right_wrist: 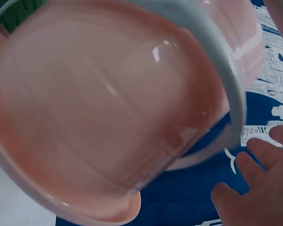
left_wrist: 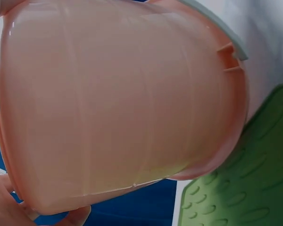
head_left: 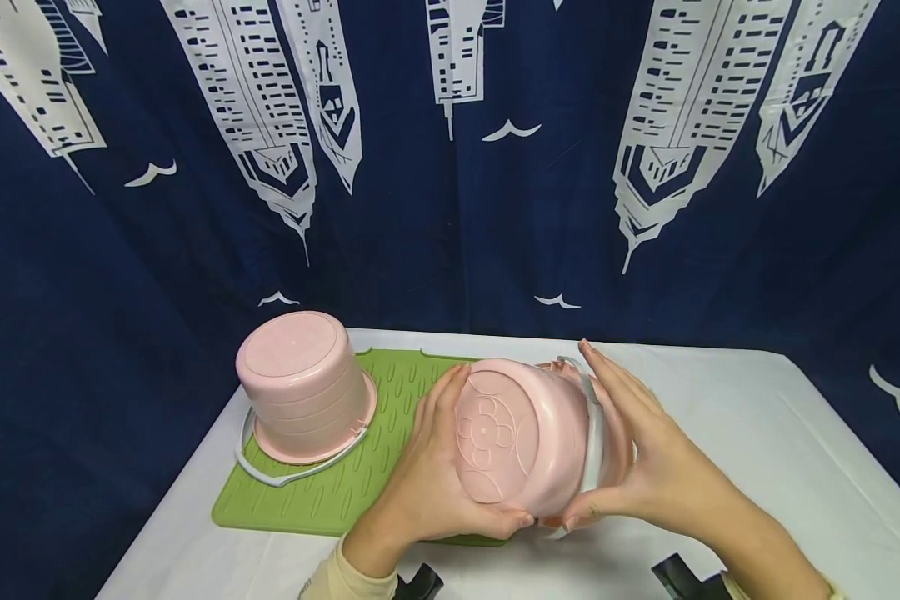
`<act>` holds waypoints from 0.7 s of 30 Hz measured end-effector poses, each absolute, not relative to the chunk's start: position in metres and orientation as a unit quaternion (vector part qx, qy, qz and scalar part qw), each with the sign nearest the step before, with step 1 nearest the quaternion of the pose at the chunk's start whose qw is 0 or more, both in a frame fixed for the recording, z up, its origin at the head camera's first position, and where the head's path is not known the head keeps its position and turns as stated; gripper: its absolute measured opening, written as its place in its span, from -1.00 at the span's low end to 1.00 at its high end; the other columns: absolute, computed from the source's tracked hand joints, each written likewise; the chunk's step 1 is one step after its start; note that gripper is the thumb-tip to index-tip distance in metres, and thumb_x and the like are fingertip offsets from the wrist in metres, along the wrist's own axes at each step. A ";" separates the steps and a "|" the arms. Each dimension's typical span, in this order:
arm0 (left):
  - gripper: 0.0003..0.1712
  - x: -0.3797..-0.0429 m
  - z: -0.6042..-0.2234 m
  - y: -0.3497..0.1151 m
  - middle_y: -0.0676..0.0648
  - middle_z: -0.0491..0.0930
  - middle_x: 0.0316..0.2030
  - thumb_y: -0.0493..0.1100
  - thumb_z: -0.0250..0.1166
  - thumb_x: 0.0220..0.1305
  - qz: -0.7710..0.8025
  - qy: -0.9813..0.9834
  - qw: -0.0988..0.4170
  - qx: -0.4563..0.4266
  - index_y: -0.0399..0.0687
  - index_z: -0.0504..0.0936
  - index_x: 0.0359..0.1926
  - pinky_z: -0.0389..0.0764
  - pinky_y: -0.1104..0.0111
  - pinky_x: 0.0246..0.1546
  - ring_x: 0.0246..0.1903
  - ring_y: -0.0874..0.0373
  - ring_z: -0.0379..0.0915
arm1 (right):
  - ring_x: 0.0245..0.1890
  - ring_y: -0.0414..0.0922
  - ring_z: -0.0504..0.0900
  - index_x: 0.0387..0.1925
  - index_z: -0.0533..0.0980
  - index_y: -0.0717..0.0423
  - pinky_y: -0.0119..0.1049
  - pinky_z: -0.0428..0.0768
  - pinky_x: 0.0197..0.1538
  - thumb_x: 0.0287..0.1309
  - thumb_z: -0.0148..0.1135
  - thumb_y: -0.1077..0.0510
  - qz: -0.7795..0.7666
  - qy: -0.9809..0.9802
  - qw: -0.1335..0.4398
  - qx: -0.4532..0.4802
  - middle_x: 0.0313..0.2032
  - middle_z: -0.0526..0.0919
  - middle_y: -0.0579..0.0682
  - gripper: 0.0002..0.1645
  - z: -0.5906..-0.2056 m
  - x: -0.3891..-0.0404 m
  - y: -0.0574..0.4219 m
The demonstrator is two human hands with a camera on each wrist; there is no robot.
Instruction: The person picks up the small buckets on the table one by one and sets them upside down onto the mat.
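Note:
A pink bucket [head_left: 560, 437] lies on its side in the air, its flower-embossed base toward the left. My left hand [head_left: 435, 487] grips it around the base, with fingers over the top and the thumb below. A grey handle [head_left: 594, 446] swings across the bucket wall. At the rim end, my right hand [head_left: 648, 454] is spread wide, thumb low against the bucket and handle. Its fingers [right_wrist: 252, 172] look straight and apart from the wall in the right wrist view. The rim [left_wrist: 236, 108] faces right in the left wrist view. The bucket's inside is hidden.
A second pink bucket [head_left: 300, 400] stands upside down on a green ridged mat [head_left: 393, 383], its grey handle [head_left: 276, 481] resting around the front. A white cloth [head_left: 750, 417] covers the table. Behind hangs a dark blue curtain [head_left: 435, 233] with white building prints.

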State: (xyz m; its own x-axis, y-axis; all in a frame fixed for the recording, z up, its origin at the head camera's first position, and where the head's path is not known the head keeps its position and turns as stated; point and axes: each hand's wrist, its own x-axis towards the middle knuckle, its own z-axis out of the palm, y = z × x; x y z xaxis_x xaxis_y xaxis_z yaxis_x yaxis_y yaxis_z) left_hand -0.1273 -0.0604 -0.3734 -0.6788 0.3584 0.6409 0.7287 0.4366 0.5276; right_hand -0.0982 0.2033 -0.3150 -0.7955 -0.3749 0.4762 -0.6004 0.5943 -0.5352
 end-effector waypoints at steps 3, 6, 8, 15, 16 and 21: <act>0.78 -0.124 -0.370 -0.058 -0.02 -0.03 0.52 0.35 0.71 -0.65 -0.407 -0.823 0.217 -0.333 0.08 -0.15 0.60 0.39 0.00 0.25 0.41 0.08 0.05 | 0.51 -0.03 0.00 0.61 -0.06 -0.12 -0.47 -0.02 0.41 -0.81 0.80 -0.25 0.348 -0.877 0.152 0.294 0.54 0.11 -0.08 0.84 -0.320 -0.100 0.202; 0.78 -0.122 -0.366 -0.055 -0.02 -0.05 0.53 0.37 0.70 -0.63 -0.391 -0.828 0.218 -0.337 0.07 -0.15 0.60 0.39 0.00 0.25 0.43 0.06 0.02 | 0.51 0.00 0.00 0.61 -0.01 -0.10 -0.51 -0.05 0.41 -0.79 0.78 -0.29 0.347 -0.876 0.147 0.301 0.52 0.15 -0.06 0.80 -0.325 -0.099 0.201; 0.77 -0.120 -0.364 -0.053 -0.03 -0.07 0.54 0.39 0.69 -0.63 -0.380 -0.831 0.223 -0.340 0.05 -0.14 0.59 0.39 0.00 0.26 0.44 0.04 0.00 | 0.51 0.01 0.01 0.60 0.02 -0.09 -0.56 -0.04 0.39 -0.76 0.76 -0.33 0.348 -0.876 0.146 0.301 0.52 0.14 -0.04 0.77 -0.328 -0.099 0.199; 0.78 -0.117 -0.359 -0.047 -0.05 -0.11 0.55 0.39 0.71 -0.70 -0.379 -0.829 0.238 -0.336 0.05 -0.09 0.58 0.31 -0.04 0.32 0.49 0.04 -0.07 | 0.46 -0.03 0.11 0.59 0.03 -0.07 -0.55 0.04 0.38 -0.70 0.76 -0.35 0.350 -0.872 0.164 0.300 0.48 0.21 -0.02 0.74 -0.334 -0.099 0.197; 0.77 -0.116 -0.358 -0.047 -0.06 -0.12 0.55 0.38 0.71 -0.70 -0.383 -0.826 0.241 -0.336 0.05 -0.07 0.57 0.30 -0.06 0.32 0.51 0.02 -0.11 | 0.45 -0.05 0.13 0.59 0.05 -0.08 -0.54 0.05 0.37 -0.71 0.76 -0.35 0.351 -0.873 0.166 0.293 0.47 0.23 -0.05 0.73 -0.335 -0.099 0.198; 0.64 -0.113 -0.355 -0.046 -0.12 -0.28 0.56 0.24 0.78 -0.69 -0.455 -0.781 0.262 -0.338 0.06 0.10 0.52 0.36 -0.10 0.26 0.49 -0.11 -0.17 | 0.41 -0.15 0.24 0.57 0.11 -0.17 -0.54 0.18 0.34 -0.74 0.83 -0.23 0.402 -0.862 0.173 0.255 0.44 0.30 -0.13 0.69 -0.340 -0.098 0.200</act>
State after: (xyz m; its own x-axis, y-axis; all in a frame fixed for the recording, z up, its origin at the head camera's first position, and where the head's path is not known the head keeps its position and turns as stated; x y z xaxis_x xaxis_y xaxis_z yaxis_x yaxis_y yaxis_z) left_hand -0.1133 -0.0456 -0.3554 -0.6346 0.2900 0.7164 0.7661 0.3582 0.5336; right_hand -0.0980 0.1999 -0.3402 -0.8102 -0.3008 0.5030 -0.5787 0.5462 -0.6056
